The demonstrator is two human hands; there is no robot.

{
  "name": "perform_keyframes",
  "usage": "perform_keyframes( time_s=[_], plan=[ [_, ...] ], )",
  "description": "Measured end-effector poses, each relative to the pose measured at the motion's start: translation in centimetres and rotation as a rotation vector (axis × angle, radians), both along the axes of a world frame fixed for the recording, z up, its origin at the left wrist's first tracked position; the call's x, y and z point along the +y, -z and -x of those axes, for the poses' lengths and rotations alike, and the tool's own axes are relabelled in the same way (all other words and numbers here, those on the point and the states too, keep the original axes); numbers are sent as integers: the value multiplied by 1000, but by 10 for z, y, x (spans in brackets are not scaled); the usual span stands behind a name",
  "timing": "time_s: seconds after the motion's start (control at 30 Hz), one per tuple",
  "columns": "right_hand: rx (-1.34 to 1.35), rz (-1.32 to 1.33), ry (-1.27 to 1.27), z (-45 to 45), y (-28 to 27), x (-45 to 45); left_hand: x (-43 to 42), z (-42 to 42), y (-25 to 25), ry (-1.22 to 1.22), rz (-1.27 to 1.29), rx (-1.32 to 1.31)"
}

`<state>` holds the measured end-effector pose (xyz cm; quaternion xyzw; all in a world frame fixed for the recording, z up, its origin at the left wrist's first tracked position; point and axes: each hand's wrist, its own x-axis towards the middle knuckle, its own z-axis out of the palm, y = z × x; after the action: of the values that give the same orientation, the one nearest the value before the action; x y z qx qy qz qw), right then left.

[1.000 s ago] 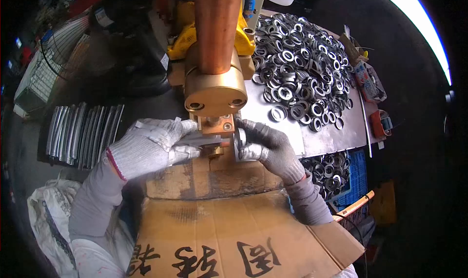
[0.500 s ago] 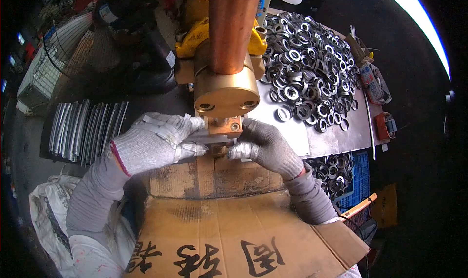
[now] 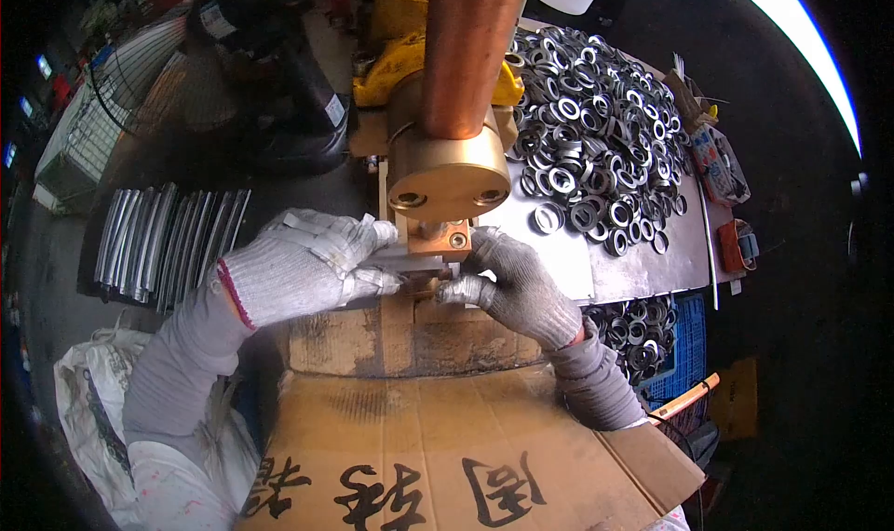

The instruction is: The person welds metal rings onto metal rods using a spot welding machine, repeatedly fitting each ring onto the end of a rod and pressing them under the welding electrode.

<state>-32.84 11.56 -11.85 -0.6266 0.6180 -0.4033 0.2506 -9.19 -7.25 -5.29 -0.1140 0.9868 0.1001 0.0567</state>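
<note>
My left hand (image 3: 312,261), in a white knit glove with taped fingers, pinches a flat metal strip (image 3: 402,264) that runs under the copper block (image 3: 440,239) of the machine. On the other side of the block, my right hand (image 3: 517,284), in a greyish glove, is closed with thumb and fingertips near the strip's far end. What those fingertips grip is too small to make out. Above both hands stands a copper column (image 3: 470,56) with a round brass head (image 3: 449,177).
Metal rings (image 3: 596,131) lie heaped on the right-hand table (image 3: 652,266), more in a blue crate (image 3: 689,345) below. Metal strips (image 3: 172,242) lie in rows at the left. A cardboard sheet (image 3: 400,429) with black writing is in front of me.
The whole view has shifted, so the machine appears farther right. A ring-like grey piece seen by my right fingers a second ago no longer shows; those fingers are now nearer the block.
</note>
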Motion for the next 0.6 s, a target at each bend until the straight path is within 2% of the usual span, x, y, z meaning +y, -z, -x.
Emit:
perform_keyframes(
  time_s=[0.13, 0.2, 0.33, 0.43, 0.57, 0.6],
  plan=[
    [119, 121, -8, -1, -4, 0, 7, 3, -12, -66, -30, -79],
    [67, 25, 4, -3, -11, 2, 9, 1, -10, -93, -71, 2],
    [-26, -44, 31, -2, -5, 1, 1, 2, -22, -35, -142, 0],
    [-64, -86, 24, -1, -2, 0, -13, 1, -21, -138, -221, -273],
    [-2, -59, 26, -3, -8, 1, -11, 3, -25, -123, -218, -271],
    [49, -41, 28, -3, -9, 1, -10, 1, -21, -98, -192, -185]
  ],
)
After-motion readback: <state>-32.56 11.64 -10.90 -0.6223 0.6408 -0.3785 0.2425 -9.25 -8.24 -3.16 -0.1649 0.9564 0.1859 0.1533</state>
